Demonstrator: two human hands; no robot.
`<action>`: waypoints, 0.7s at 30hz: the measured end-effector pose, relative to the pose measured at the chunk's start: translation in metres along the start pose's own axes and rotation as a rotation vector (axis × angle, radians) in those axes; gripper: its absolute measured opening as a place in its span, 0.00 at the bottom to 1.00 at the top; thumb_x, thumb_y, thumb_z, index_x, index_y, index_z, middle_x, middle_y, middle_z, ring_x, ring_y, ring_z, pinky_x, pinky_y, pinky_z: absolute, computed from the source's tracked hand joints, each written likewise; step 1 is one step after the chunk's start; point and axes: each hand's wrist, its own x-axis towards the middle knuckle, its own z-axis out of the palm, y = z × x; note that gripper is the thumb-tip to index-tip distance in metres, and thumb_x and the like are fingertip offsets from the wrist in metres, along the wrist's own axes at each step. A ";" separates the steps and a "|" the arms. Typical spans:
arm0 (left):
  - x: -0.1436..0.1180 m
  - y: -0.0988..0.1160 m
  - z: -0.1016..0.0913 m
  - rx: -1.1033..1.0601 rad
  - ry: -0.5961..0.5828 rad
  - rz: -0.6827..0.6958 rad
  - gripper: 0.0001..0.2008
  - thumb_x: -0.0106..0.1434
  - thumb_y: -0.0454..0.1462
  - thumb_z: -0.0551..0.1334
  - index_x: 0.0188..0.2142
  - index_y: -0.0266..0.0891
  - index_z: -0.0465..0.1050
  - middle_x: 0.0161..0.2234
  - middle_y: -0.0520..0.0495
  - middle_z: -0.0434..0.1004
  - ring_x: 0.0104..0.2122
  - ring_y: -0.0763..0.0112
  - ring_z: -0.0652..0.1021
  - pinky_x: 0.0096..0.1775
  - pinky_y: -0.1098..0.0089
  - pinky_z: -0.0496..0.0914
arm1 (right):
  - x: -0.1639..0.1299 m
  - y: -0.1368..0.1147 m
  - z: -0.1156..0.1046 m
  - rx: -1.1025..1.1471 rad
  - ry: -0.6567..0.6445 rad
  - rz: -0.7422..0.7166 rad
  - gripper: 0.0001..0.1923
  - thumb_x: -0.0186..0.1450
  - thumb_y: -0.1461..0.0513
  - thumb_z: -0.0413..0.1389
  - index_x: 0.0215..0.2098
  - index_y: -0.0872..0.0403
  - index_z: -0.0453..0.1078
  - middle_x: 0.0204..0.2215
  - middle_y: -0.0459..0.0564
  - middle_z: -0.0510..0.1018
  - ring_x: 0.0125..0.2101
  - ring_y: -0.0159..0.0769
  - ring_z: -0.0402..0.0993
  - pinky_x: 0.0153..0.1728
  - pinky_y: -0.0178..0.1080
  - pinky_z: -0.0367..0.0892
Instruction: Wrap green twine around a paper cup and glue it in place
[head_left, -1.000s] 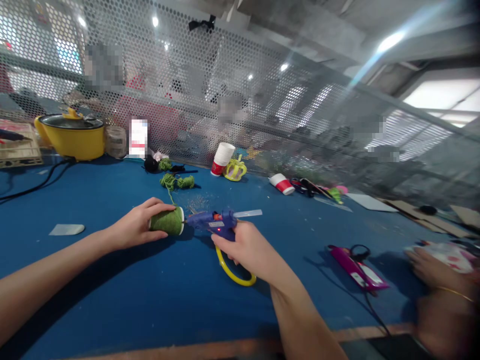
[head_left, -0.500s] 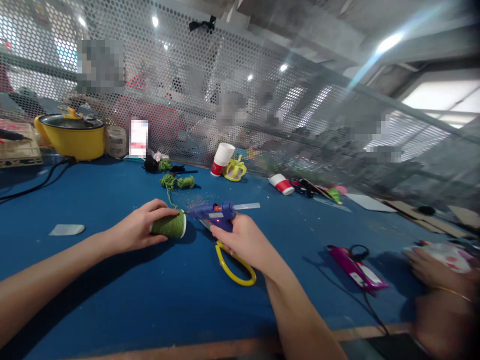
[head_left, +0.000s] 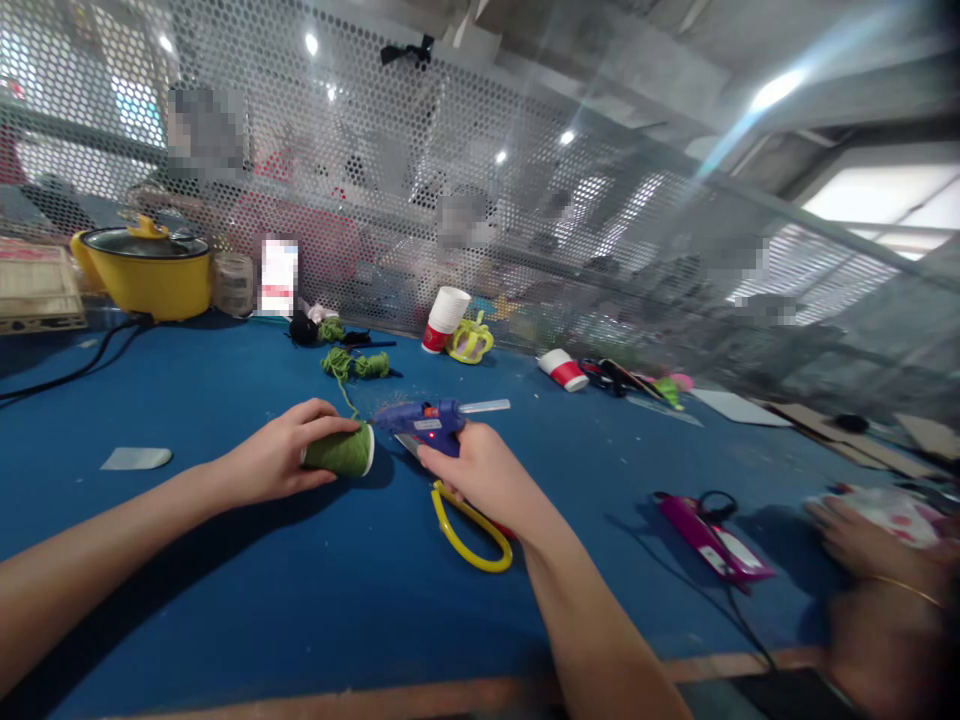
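Note:
My left hand (head_left: 276, 461) grips a cup wrapped in green yarn (head_left: 341, 450), lying on its side on the blue table (head_left: 225, 560). My right hand (head_left: 484, 477) holds a blue glue gun (head_left: 422, 422) with its nozzle pointing left, close to the cup's white rim. A clear glue stick juts out of the gun's back end. A strand of green yarn runs from the cup up to loose yarn clumps (head_left: 356, 364). Scissors with yellow handles (head_left: 469, 526) lie under my right wrist.
A yellow pot (head_left: 146, 270) and a jar (head_left: 232, 283) stand at the back left by the perforated screen. Paper cups (head_left: 445, 317) (head_left: 564, 367) sit farther back. A pink tool (head_left: 712, 538) with a black cord lies right. Another person's hand (head_left: 874, 545) is at the right edge.
My right hand has lifted the glue gun slightly up and away from me, with its nozzle kept near the cup's rim. My left hand keeps the yarn-wrapped cup almost in place.

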 end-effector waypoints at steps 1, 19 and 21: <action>0.000 0.000 0.000 -0.007 -0.001 -0.010 0.24 0.57 0.37 0.60 0.53 0.43 0.59 0.48 0.43 0.61 0.45 0.62 0.69 0.46 0.65 0.67 | -0.001 0.000 -0.001 -0.008 0.000 -0.004 0.07 0.58 0.61 0.52 0.28 0.58 0.68 0.11 0.42 0.66 0.13 0.27 0.61 0.15 0.29 0.55; 0.001 -0.003 -0.002 -0.073 0.007 -0.103 0.23 0.57 0.40 0.60 0.52 0.44 0.59 0.45 0.44 0.62 0.43 0.62 0.70 0.45 0.61 0.67 | -0.015 0.005 -0.003 -0.068 -0.033 -0.038 0.05 0.56 0.63 0.52 0.24 0.56 0.65 0.13 0.43 0.67 0.15 0.28 0.62 0.17 0.30 0.55; 0.002 -0.004 -0.002 -0.073 0.004 -0.111 0.23 0.57 0.40 0.60 0.52 0.43 0.59 0.45 0.44 0.62 0.43 0.62 0.70 0.44 0.62 0.67 | -0.015 0.006 -0.004 -0.071 -0.051 -0.045 0.05 0.56 0.63 0.52 0.23 0.56 0.64 0.13 0.42 0.67 0.15 0.28 0.62 0.17 0.30 0.55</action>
